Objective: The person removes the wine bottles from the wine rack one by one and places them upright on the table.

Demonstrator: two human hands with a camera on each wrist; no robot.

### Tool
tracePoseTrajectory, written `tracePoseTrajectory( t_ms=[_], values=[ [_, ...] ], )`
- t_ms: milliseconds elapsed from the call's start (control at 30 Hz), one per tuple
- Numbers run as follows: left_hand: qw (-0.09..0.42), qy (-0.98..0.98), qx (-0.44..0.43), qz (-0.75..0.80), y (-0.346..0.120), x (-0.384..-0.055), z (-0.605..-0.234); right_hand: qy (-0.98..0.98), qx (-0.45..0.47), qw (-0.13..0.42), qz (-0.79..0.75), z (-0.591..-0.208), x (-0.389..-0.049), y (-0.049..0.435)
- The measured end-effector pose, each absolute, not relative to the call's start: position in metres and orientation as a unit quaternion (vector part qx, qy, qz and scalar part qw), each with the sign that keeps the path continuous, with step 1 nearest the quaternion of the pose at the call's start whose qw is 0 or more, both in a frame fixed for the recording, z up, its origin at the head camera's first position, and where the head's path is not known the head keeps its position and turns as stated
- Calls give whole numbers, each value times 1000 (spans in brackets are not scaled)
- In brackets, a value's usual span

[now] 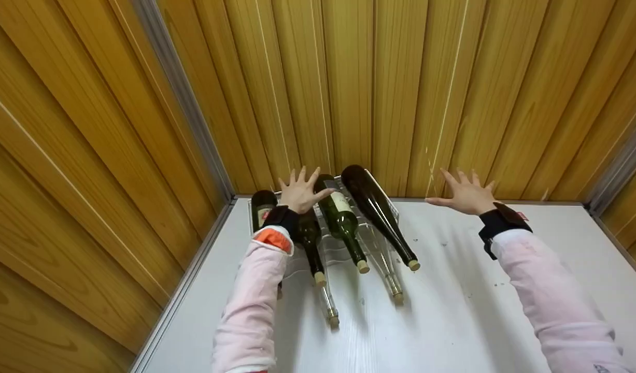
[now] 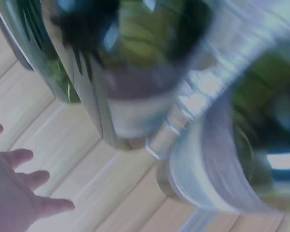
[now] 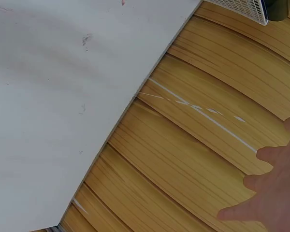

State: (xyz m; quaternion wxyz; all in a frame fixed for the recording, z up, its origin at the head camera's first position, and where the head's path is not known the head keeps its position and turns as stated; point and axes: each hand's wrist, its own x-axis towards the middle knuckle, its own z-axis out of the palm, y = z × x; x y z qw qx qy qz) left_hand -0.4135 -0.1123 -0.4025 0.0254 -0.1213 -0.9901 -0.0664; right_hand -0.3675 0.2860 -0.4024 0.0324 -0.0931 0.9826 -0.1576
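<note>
My left hand (image 1: 298, 195) is spread, fingers straight, over the wine bottles at the back of the white table. Just right of it lies a green wine bottle (image 1: 342, 220) with a pale label and a cork. Farther right, a dark brown bottle (image 1: 372, 202) leans with its corked neck toward me. Beneath my left wrist is another dark bottle (image 1: 310, 235), and a labelled bottle (image 1: 264, 199) sits at the far left. Two clear corked bottles, one with its neck (image 1: 328, 303) showing, lie lower down. My right hand (image 1: 465, 196), fingers also spread, holds nothing and is apart from the bottles.
A white wire rack (image 1: 393, 207) holds the bottles, its wavy shelves partly hidden. The white table (image 1: 442, 311) meets wood-patterned panels (image 1: 395, 93) at the back. More such panels (image 1: 79, 155) stand along the left, with a grey metal post (image 1: 185, 98) in the corner.
</note>
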Motion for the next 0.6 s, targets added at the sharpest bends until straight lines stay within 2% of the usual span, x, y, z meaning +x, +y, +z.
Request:
tracePoseTrajectory(
  t_ms=[333,467,600],
  values=[
    [20,-985,-163,-57,-180,-405,-396,972,-125,35,-195,-422,-353,307],
    [53,-978,-201,-14,-208,-399,-393,963,-147,31,-225,-434,-347,313],
    [111,-955,-274,35,-230,-395,-394,953,-154,36,-257,-445,-341,319]
  ],
)
